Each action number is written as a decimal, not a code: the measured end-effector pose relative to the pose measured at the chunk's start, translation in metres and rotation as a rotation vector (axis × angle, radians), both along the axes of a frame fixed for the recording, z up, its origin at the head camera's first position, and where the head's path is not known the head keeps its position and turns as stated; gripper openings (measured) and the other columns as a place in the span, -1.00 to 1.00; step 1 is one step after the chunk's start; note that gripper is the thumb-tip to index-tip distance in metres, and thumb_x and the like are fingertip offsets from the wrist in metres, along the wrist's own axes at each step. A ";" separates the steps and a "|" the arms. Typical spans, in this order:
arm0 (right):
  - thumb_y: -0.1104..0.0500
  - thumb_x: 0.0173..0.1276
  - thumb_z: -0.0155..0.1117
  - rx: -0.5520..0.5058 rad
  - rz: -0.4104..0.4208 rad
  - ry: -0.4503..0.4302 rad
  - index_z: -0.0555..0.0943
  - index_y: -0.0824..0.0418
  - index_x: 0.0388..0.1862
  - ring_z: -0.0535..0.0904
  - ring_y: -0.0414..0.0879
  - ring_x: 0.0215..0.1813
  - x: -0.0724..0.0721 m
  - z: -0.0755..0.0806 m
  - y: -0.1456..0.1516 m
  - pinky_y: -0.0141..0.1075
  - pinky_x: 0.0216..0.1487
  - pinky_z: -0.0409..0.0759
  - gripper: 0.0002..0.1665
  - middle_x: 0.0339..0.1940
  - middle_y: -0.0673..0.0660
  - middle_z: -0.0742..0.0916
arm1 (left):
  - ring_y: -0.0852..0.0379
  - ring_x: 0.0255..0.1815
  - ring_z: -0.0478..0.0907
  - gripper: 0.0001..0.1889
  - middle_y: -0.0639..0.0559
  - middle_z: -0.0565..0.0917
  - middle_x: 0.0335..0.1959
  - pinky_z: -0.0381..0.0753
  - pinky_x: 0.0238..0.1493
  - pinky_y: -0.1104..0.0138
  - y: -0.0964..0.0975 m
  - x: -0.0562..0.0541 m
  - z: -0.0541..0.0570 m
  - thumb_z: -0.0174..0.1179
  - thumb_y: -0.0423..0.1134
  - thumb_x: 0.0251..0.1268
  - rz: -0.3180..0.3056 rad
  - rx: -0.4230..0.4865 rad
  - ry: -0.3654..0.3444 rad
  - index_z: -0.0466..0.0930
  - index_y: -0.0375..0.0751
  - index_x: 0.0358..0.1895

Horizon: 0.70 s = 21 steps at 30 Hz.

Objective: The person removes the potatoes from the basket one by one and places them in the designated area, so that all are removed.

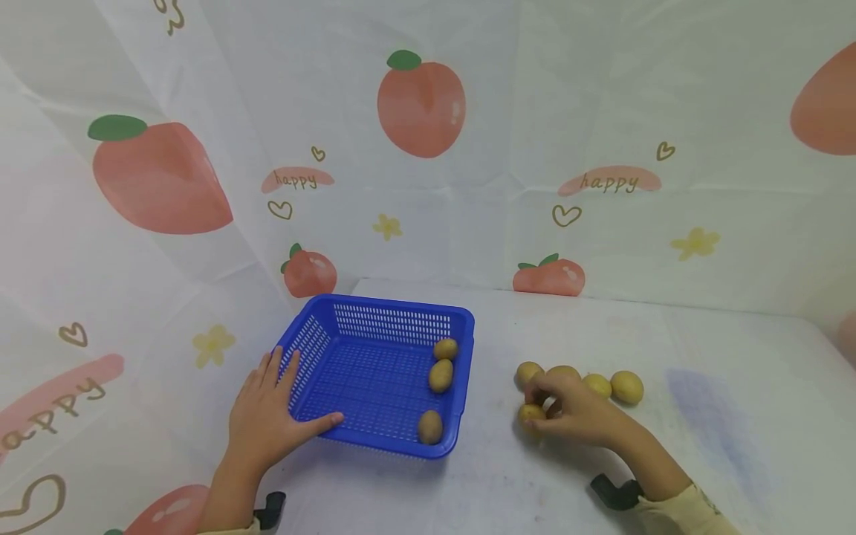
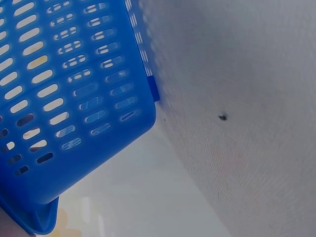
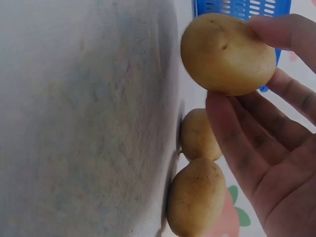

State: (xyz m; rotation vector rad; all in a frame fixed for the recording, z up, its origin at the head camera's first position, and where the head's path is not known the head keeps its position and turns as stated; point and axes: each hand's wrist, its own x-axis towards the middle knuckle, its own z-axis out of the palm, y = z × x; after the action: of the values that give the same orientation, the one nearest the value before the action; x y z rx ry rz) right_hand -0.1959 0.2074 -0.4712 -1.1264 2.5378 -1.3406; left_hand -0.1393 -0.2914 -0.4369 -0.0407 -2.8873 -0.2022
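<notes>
A blue plastic basket (image 1: 374, 386) with slotted walls stands on the table, three potatoes (image 1: 441, 376) along its right side. My left hand (image 1: 267, 416) lies over its front left corner, fingers straight and spread, thumb stretched along the front rim. To the right of the basket, my right hand (image 1: 568, 412) pinches a potato (image 3: 227, 54) between thumb and fingertips. Behind that hand a row of several more potatoes (image 1: 627, 387) lies on the table, partly hidden by it. Two of these potatoes (image 3: 196, 197) show beneath the held one in the right wrist view.
White cloth printed with peaches (image 1: 421, 108) hangs behind and at the left, close to the basket. The white tabletop (image 1: 669, 334) bears a faint blue stain (image 1: 712, 416) at the right. A dark strap piece (image 1: 615, 492) sits at my right wrist.
</notes>
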 end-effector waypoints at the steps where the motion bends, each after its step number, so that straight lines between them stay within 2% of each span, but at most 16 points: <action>1: 0.18 0.30 0.59 0.019 -0.006 -0.014 0.63 0.01 -0.22 0.68 -0.27 -0.16 0.000 0.000 0.000 -0.28 -0.26 0.80 -0.75 -0.28 -0.10 0.74 | -0.47 0.71 0.03 0.44 -0.45 0.07 0.71 0.10 0.63 -0.40 0.000 0.000 0.000 0.29 0.70 -0.10 0.000 0.000 0.000 0.10 -0.29 0.70; 4: 0.16 0.30 0.58 0.074 -0.019 -0.068 0.62 -0.04 -0.22 0.65 -0.30 -0.14 0.002 -0.001 0.001 -0.32 -0.22 0.78 -0.74 -0.26 -0.13 0.71 | -0.47 0.71 0.02 0.43 -0.45 0.07 0.71 0.11 0.62 -0.40 0.000 0.000 0.000 0.30 0.69 -0.10 -0.003 0.004 0.004 0.10 -0.28 0.70; 8: 0.16 0.29 0.58 0.103 -0.016 -0.095 0.62 -0.04 -0.22 0.64 -0.29 -0.15 0.002 -0.001 0.002 -0.35 -0.23 0.75 -0.75 -0.26 -0.12 0.70 | -0.48 0.70 0.03 0.43 -0.45 0.08 0.71 0.12 0.61 -0.41 -0.002 0.000 -0.002 0.30 0.69 -0.10 -0.006 0.005 0.015 0.10 -0.28 0.70; 15: 0.14 0.36 0.55 0.073 -0.004 -0.102 0.65 0.04 -0.18 0.68 -0.25 -0.10 0.000 0.000 0.002 -0.32 -0.15 0.79 -0.81 -0.22 -0.07 0.74 | -0.47 0.71 0.03 0.43 -0.44 0.07 0.71 0.13 0.61 -0.41 -0.002 -0.002 -0.004 0.29 0.69 -0.09 -0.007 -0.002 0.017 0.08 -0.28 0.70; 21: 0.16 0.34 0.58 0.059 -0.016 -0.115 0.66 0.09 -0.19 0.71 -0.24 -0.10 -0.001 0.002 0.002 -0.33 -0.14 0.82 -0.79 -0.20 -0.03 0.75 | -0.47 0.71 0.03 0.42 -0.44 0.07 0.71 0.11 0.63 -0.39 -0.001 0.000 0.000 0.29 0.70 -0.09 -0.004 -0.001 0.008 0.11 -0.28 0.70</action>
State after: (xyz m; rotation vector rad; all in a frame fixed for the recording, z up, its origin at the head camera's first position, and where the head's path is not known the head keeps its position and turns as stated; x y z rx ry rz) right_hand -0.1964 0.2097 -0.4697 -0.9898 2.4925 -1.2848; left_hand -0.1397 -0.2922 -0.4373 -0.0467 -2.8798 -0.2005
